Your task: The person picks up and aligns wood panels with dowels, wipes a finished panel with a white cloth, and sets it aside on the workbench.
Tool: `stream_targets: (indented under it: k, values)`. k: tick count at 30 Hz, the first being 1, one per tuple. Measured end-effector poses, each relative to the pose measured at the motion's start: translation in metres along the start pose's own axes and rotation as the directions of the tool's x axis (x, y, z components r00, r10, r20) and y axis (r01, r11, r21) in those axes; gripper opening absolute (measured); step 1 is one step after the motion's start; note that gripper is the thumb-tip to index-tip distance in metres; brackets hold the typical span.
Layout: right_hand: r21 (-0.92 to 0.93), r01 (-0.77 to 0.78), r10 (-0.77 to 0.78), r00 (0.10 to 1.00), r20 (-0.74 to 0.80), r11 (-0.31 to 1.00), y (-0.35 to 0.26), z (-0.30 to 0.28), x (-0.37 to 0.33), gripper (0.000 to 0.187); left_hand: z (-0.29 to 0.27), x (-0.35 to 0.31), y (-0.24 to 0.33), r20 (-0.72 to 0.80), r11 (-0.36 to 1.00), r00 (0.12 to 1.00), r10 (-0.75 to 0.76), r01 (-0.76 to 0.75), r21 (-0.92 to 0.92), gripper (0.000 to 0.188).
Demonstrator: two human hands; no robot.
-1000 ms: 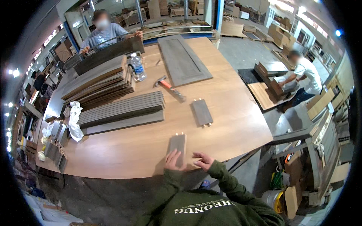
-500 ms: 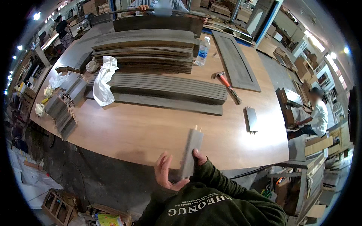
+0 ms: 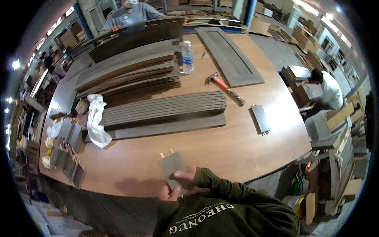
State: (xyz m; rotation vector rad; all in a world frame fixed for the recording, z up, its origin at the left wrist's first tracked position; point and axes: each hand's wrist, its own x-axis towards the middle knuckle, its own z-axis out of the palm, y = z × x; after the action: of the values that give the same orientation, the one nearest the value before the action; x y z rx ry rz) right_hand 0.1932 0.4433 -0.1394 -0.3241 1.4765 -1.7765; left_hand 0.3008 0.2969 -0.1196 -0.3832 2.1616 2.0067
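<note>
A short grey wooden rail [image 3: 169, 164] with pale dowels sticking out of its far end is held over the table's near edge. My right hand [image 3: 185, 175] grips its right side, thumb lying on the flat face. At its lower left corner my left hand [image 3: 169, 193] closes on the edge, thumb on top; the other fingers are mostly hidden underneath. A similar doweled rail [image 3: 260, 118] lies flat at the right of the table. Beyond my hands rests a row of long grooved grey strips [image 3: 169, 106], with a white cloth [image 3: 96, 122] draped over their left end.
An orange-handled hammer [image 3: 229, 90], a water bottle [image 3: 188, 58] and a grey panel door [image 3: 233, 59] lie or stand farther back on the wooden table [image 3: 272, 154]. Long boards [image 3: 130, 63] are stacked at the far left, short doweled pieces [image 3: 67, 158] nearer. Across the table a person [image 3: 134, 15] handles a dark panel.
My left hand, open beside the rail before, has taken hold of its lower corner. The rail has turned its broad face up and tilted leftward. My view has swung right.
</note>
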Motion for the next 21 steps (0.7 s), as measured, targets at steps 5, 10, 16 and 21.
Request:
stream_targets:
  k: [5, 10, 16, 21]
  values:
    - [-0.646, 0.197, -0.505, 0.795, -0.335, 0.738, 0.033, -0.103, 0.030, 0.053, 0.013, 0.017, -0.001, -0.069, 0.912, 0.995, -0.078, 0.043, -0.408, 0.039]
    - [-0.822, -0.251, -0.582, 0.602, -0.547, 0.512, 0.024, -0.233, 0.021, 0.064, 0.020, 0.035, -0.021, -0.021, 0.940, 0.997, -0.070, 0.059, -0.336, 0.038]
    - [-0.865, -0.299, -0.406, 0.788, -0.462, 0.404, -0.020, -0.250, 0.008, 0.070, 0.034, 0.052, -0.004, -0.088, 0.884, 0.959, -0.270, 0.210, -0.418, 0.034]
    - [-0.933, -0.227, -0.337, 0.887, -0.317, 0.279, -0.023, -0.248, 0.004, 0.068, 0.044, 0.078, 0.013, -0.078, 0.888, 0.979, -0.187, 0.135, -0.440, 0.035]
